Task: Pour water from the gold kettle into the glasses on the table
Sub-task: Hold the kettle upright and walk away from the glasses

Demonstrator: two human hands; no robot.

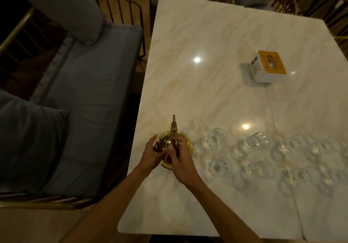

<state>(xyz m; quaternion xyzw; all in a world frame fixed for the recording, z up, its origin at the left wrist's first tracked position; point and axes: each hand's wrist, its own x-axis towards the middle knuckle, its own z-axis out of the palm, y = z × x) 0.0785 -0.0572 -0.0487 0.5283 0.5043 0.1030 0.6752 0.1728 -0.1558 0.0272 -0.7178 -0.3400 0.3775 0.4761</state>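
Both hands on the gold kettle (pixel 174 148), which stands upright near the table's left edge. Left hand (pixel 151 155) cupped against the kettle's left flank, fingers loosely curled round the body, thumb side up. Right hand (pixel 181 164) lies over the top at the near end of the arched handle, fingers bent around it; how tightly it grips cannot be told. Spout points away from the person. Table (pixel 207 84) is pale marble with a seam running down its right part. Just right of the kettle, clear glasses in two rows: nearest far-row glass (pixel 216 138), nearest near-row glass (pixel 220 167), and more stretching toward the right edge, blurred there. All stand upright; contents cannot be judged. Well beyond them, a white tissue box (pixel 267 66) with an orange top. Left of the table, a grey cushioned bench (pixel 90 96) with a brass frame.
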